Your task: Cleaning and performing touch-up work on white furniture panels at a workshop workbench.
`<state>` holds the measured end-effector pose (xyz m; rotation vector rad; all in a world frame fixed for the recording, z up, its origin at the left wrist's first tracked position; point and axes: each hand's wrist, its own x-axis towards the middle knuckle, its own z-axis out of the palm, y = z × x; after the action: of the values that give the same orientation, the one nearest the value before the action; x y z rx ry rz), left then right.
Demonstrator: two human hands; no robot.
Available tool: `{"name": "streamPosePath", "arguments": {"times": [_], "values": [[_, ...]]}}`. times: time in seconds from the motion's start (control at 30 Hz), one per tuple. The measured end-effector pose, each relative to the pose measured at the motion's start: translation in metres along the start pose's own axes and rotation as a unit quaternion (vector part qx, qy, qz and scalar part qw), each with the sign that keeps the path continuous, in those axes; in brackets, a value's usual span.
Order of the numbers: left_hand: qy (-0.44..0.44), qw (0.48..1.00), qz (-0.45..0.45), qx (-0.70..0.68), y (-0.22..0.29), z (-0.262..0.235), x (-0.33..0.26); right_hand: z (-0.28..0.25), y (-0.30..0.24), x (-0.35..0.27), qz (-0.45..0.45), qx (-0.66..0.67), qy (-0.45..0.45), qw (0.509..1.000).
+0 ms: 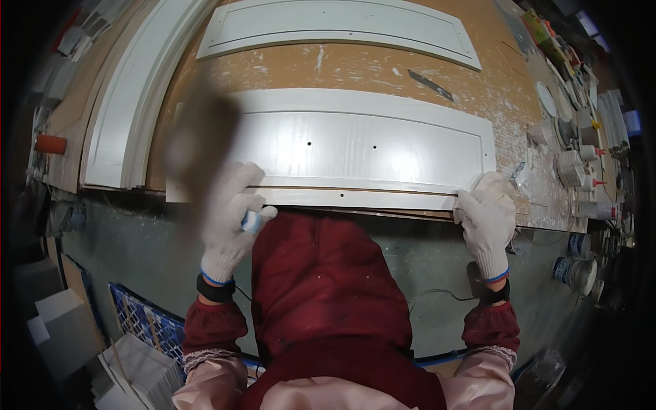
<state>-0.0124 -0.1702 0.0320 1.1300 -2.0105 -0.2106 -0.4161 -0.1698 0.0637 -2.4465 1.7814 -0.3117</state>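
Observation:
A white panel [342,157] with a recessed border and two small dark holes lies on the worktable along its near edge. A narrow white strip [328,197] runs along the panel's front side. My left hand [236,212], in a white knitted glove, is at the front left edge, its fingers closed on a small white-and-blue piece [251,221] whose kind I cannot make out. My gloved right hand [486,222] is closed on an off-white cloth [497,186] at the panel's front right corner. A blurred brown shape [208,137] hides the panel's left end.
Another white panel [342,26] lies farther back on the brown, paint-spotted table [369,72]. A flat dark tool [430,85] rests between the panels. Long white boards [130,102] stand at left. Bottles and tubs [581,164] crowd the right edge; cans [574,271] stand below.

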Motion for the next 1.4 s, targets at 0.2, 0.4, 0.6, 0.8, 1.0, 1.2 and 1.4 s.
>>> {"name": "streamPosePath", "arguments": {"times": [0.2,0.4,0.6,0.8,1.0,1.2,1.4], "values": [[0.000,0.996,-0.077,0.040,-0.016,-0.020,-0.025,0.010,-0.057,0.035,-0.094,0.000,-0.085,0.992],[0.011,0.998,-0.057,0.013,-0.010,-0.001,-0.015,0.041,-0.144,0.059,-0.154,-0.116,0.074,0.978],[-0.026,0.999,-0.015,0.015,0.016,0.015,0.002,0.051,-0.165,0.072,-0.139,0.024,-0.026,0.990],[-0.072,0.995,0.043,-0.048,0.040,0.048,0.029,-0.017,-0.097,0.006,0.170,0.646,-0.111,0.736],[-0.115,0.989,0.093,-0.027,0.062,0.083,0.054,0.013,-0.045,-0.095,0.365,0.536,-0.227,0.726],[-0.078,0.991,0.100,-0.042,0.069,0.108,0.055,0.084,-0.060,-0.134,0.183,0.507,-0.168,0.826],[-0.084,0.992,0.074,-0.066,0.062,0.110,0.053,0.102,-0.058,-0.136,0.093,0.502,-0.128,0.850]]}}
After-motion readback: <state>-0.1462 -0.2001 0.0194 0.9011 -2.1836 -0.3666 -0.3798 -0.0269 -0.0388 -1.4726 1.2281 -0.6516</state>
